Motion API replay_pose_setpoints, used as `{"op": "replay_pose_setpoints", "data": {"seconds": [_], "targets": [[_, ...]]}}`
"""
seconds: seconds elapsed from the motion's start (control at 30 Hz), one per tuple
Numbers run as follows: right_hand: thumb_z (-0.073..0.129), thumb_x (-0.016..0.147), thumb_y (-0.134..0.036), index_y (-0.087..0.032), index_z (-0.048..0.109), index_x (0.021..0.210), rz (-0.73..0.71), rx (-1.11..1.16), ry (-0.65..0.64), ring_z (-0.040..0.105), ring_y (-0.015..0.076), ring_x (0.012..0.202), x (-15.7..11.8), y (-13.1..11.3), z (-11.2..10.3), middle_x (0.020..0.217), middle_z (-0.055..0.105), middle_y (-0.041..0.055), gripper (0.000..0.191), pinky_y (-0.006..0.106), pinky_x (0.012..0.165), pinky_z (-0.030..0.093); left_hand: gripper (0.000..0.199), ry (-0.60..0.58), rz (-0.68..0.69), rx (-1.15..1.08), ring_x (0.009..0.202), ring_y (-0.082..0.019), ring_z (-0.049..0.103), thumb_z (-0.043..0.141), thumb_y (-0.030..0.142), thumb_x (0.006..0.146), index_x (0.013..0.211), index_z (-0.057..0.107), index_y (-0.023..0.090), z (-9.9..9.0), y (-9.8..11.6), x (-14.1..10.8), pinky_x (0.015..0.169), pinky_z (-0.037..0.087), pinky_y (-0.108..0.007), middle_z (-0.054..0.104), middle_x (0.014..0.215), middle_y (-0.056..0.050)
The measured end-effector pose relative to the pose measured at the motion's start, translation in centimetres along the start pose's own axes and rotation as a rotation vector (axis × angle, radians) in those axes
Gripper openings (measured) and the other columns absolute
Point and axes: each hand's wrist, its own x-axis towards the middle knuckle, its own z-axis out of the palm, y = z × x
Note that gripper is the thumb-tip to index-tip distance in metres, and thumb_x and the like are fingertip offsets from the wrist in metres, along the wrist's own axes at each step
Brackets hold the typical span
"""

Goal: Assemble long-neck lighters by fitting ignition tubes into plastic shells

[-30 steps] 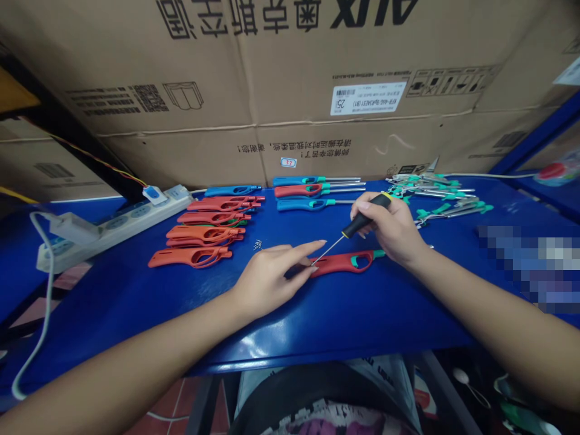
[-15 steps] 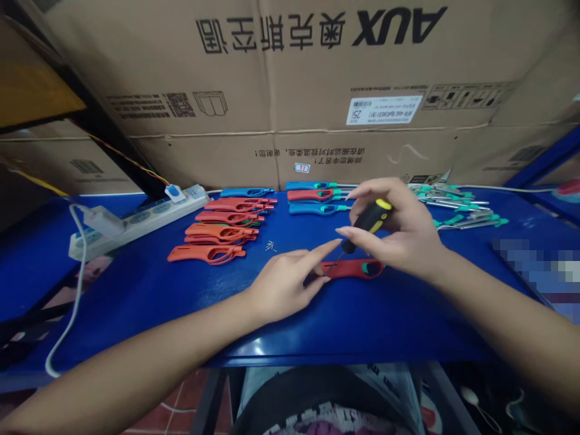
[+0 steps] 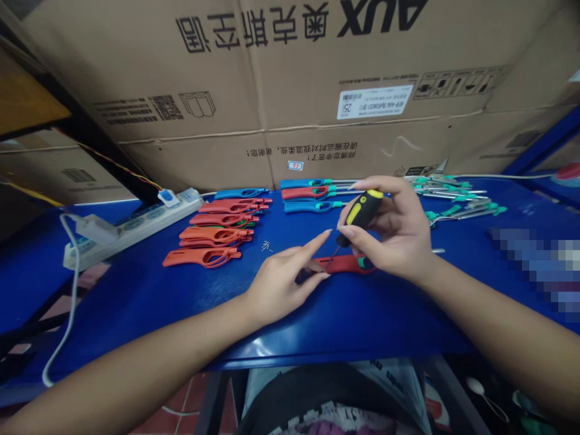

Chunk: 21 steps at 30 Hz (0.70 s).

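My right hand point(image 3: 396, 232) grips a black and yellow screwdriver point(image 3: 362, 208), its thin shaft slanting down to the left. The tip meets the handle end of a red gas lighter point(image 3: 344, 264) lying flat on the blue table. That end is pinched by my left hand point(image 3: 283, 281), thumb and fingers closed on it and the index finger stretched out towards the shaft. A teal trigger part shows in the lighter, and its metal tube pokes out past my right hand. Several small screws point(image 3: 267, 246) lie left of my left hand.
Red, orange and blue lighter shells point(image 3: 203, 257) are stacked at the left, beside a white power strip point(image 3: 136, 226). Lighters with metal tubes point(image 3: 312, 206) lie at the back. Loose tubes with teal parts point(image 3: 457, 196) are heaped at the back right. A cardboard box point(image 3: 290, 78) stands behind.
The screwdriver handle has turned in my right hand, its yellow patch now facing up. The view has shifted slightly; my left hand stays at the lighter's end.
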Motion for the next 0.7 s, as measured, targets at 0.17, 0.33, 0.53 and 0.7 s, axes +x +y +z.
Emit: {"op": "replay_pose_setpoints", "data": {"seconds": [0.17,0.33,0.53,0.7], "targets": [[0.071,0.09,-0.034,-0.03,0.053,0.125,0.006,-0.038,0.106,0.07,0.0162,0.073,-0.2,-0.1,0.2,0.106,0.065,0.0055,0.039,0.028,0.053,0.063,0.079,0.012,-0.077,0.01,0.097,-0.019,0.067,0.079,0.032,0.085,0.153,0.039,0.027,-0.4,0.2,0.6,0.086,0.056,-0.033,0.076,0.112,-0.002],[0.066,0.095,-0.035,-0.032,0.05,0.128,0.011,-0.078,0.186,0.063,0.0121,0.056,-0.1,0.0,0.1,0.087,0.063,0.0011,0.037,0.025,0.042,0.055,0.028,0.053,-0.106,0.013,0.103,-0.022,0.067,0.081,0.034,0.083,0.107,0.074,0.022,-0.8,0.3,1.2,0.094,0.051,-0.039,0.075,0.112,-0.005],[0.059,0.098,-0.042,-0.034,0.043,0.132,0.055,-0.115,0.182,0.057,0.0091,0.047,0.0,0.4,0.2,0.083,0.06,-0.0004,0.038,0.023,0.037,0.051,0.015,0.063,-0.154,-0.048,0.103,-0.022,0.068,0.081,0.028,0.082,0.095,0.078,0.023,-0.5,0.2,1.3,0.096,0.048,-0.041,0.075,0.111,-0.005],[0.055,0.1,-0.042,-0.034,0.039,0.133,0.086,-0.133,0.174,0.055,0.0091,0.046,0.1,0.3,0.2,0.082,0.06,-0.001,0.038,0.025,0.038,0.05,0.012,0.075,-0.159,-0.048,0.101,-0.022,0.068,0.08,0.028,0.083,0.093,0.079,0.023,-0.5,0.3,1.2,0.095,0.049,-0.04,0.076,0.111,-0.005]]}}
